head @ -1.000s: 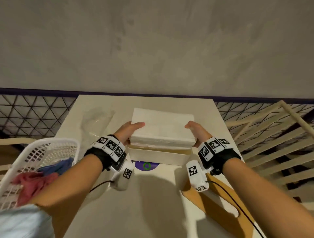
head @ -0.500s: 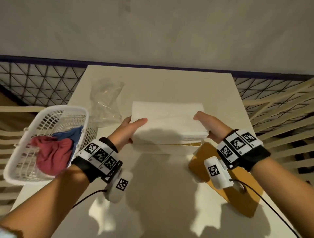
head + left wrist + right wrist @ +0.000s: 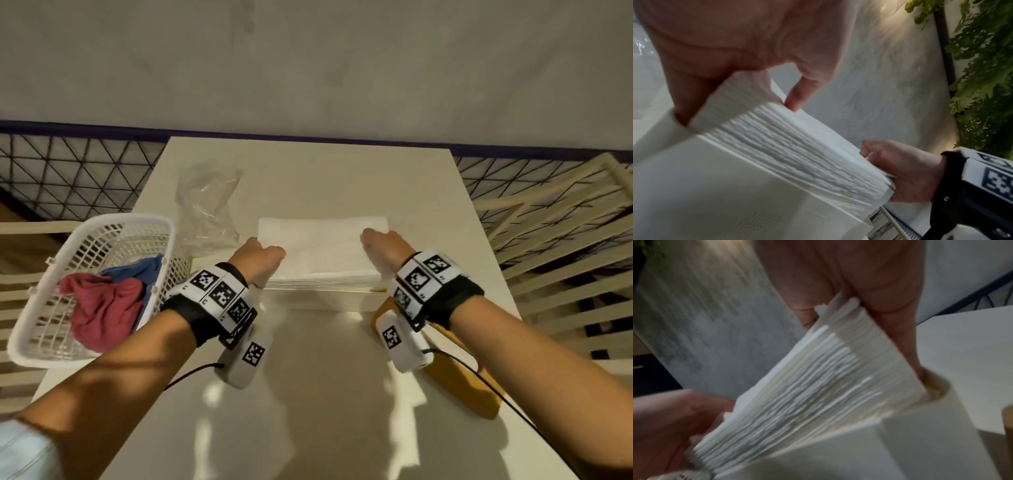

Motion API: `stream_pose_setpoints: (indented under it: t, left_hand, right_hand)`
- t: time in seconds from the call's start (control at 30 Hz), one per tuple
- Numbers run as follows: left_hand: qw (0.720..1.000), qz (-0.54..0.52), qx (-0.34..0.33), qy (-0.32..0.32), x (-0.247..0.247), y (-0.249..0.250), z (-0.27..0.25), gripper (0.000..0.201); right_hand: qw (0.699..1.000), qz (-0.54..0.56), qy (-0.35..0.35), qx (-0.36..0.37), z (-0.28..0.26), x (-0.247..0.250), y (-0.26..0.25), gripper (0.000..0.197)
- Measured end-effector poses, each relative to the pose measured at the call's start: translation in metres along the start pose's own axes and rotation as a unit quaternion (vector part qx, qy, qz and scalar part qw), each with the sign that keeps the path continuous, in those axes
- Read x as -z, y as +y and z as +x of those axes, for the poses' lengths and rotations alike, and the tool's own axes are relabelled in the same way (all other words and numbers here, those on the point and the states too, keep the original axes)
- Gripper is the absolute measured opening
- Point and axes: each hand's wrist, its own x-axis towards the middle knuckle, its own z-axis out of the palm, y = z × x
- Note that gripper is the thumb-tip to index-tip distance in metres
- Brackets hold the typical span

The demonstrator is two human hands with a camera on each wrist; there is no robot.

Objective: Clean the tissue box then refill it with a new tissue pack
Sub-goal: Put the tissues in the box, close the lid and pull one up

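Observation:
A white tissue stack (image 3: 322,246) sits partly down in the cream tissue box (image 3: 318,303) at mid-table, its upper layers above the rim. My left hand (image 3: 260,253) grips the stack's left end, with the thumb on top and the fingers going down inside the box wall. My right hand (image 3: 380,246) grips the right end the same way. The left wrist view shows the stack (image 3: 797,146), the box (image 3: 715,186) and my right hand (image 3: 906,170). The right wrist view shows the stack (image 3: 818,378), the box (image 3: 890,443) and my left hand (image 3: 663,418).
A white basket (image 3: 113,226) holding red and blue cloths overhangs the table's left edge. A crumpled clear plastic wrapper (image 3: 209,202) lies behind my left hand. A wooden lid (image 3: 459,377) lies under my right wrist. Slatted chairs stand on both sides of the table (image 3: 325,394).
Both hands have lowered the tissue stack from above the box down into it. The head view has shifted, so the basket now shows more fully.

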Motion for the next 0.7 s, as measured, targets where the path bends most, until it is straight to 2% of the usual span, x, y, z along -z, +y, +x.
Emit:
stream_pose_setpoints:
  t: [0.07, 0.13, 0.17, 0.2, 0.23, 0.27, 0.37, 0.43, 0.53, 0.6, 0.63, 0.7]
  left_hand:
    - [0.999, 0.04, 0.011, 0.016, -0.006, 0.004, 0.001, 0.064]
    - [0.996, 0.083, 0.009, 0.035, -0.012, 0.005, 0.006, 0.059]
    - [0.994, 0.104, 0.001, 0.046, -0.014, 0.006, 0.007, 0.057]
    - [0.992, 0.12, -0.005, 0.049, -0.017, 0.005, 0.006, 0.057]
    - [0.99, 0.133, 0.0, 0.039, -0.018, 0.004, 0.006, 0.06]
    - [0.989, 0.143, 0.002, 0.026, -0.02, 0.003, 0.006, 0.063]
    - [0.984, 0.178, 0.0, 0.006, -0.019, 0.0, 0.003, 0.066]
    - [0.973, 0.229, -0.019, -0.002, -0.011, 0.001, 0.001, 0.06]
    - [0.956, 0.276, -0.094, 0.037, 0.006, 0.003, -0.007, 0.044]
    - [0.937, 0.3, -0.158, 0.08, 0.015, 0.002, -0.015, 0.044]
    - [0.919, 0.33, -0.195, 0.089, 0.018, 0.0, -0.019, 0.046]
    - [0.871, 0.414, -0.258, 0.06, 0.017, -0.007, -0.02, 0.046]
  right_hand:
    - [1.0, -0.003, -0.006, -0.012, 0.007, -0.013, 0.005, 0.037]
    - [0.998, 0.049, -0.002, -0.039, 0.006, -0.021, 0.007, 0.047]
    - [0.995, 0.079, 0.002, -0.063, 0.004, -0.023, 0.003, 0.046]
    - [0.992, 0.105, -0.005, -0.069, 0.0, -0.022, 0.003, 0.029]
    - [0.986, 0.145, -0.002, -0.078, 0.003, -0.023, 0.005, 0.06]
    - [0.984, 0.157, -0.006, -0.082, 0.002, -0.024, 0.004, 0.073]
    - [0.99, 0.109, -0.012, -0.083, 0.005, -0.027, 0.006, 0.081]
    - [0.994, 0.082, -0.016, -0.074, -0.002, -0.026, 0.003, 0.084]
    - [0.997, 0.063, 0.001, -0.042, -0.014, -0.019, 0.001, 0.076]
    - [0.999, 0.027, 0.037, 0.007, -0.028, -0.014, -0.001, 0.069]
    - [0.998, -0.005, 0.055, 0.042, -0.033, -0.013, -0.001, 0.067]
    - [0.987, -0.09, 0.057, 0.12, -0.042, -0.017, -0.004, 0.059]
